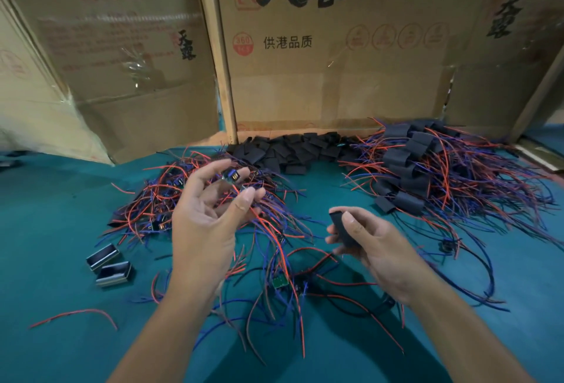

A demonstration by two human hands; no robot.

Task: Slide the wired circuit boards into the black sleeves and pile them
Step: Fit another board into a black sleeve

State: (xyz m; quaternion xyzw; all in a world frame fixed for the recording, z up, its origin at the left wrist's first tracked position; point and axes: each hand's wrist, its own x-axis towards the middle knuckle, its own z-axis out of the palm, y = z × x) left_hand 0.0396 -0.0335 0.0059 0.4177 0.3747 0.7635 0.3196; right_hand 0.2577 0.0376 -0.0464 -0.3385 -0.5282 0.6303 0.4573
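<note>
Left hand (204,217) is raised palm-up with the fingers spread and loosely curled, and a small wired circuit board with a metal USB-style socket (229,175) sits right at the fingertips, caught between the thumb tip and the first fingers. Its red and blue wires (268,227) trail down past the thumb toward the table. The grip is light, a pinch rather than a fist.

Right hand (366,242) is lower and to the right, thumb on top of a short flat black sleeve (340,227) with the other fingers curled underneath, so the sleeve stands roughly upright in the pinch. Board and sleeve are apart, with a clear gap between the two hands.

Below the hands, a loose green circuit board (280,281) lies on the teal table cover (61,214) among stray wires. Behind the left hand there's a tangled heap of unsleeved wired boards (158,196). At the back middle is a pile of empty black sleeves (293,150), and off to the right a big pile of finished sleeved boards with wires fanning out (427,169). Two small shiny metal-edged dark housings (110,265) sit side by side on the left of the table, and a single red wire (73,315) lies near the front left. Printed cardboard boxes (335,62) wall off the back.
</note>
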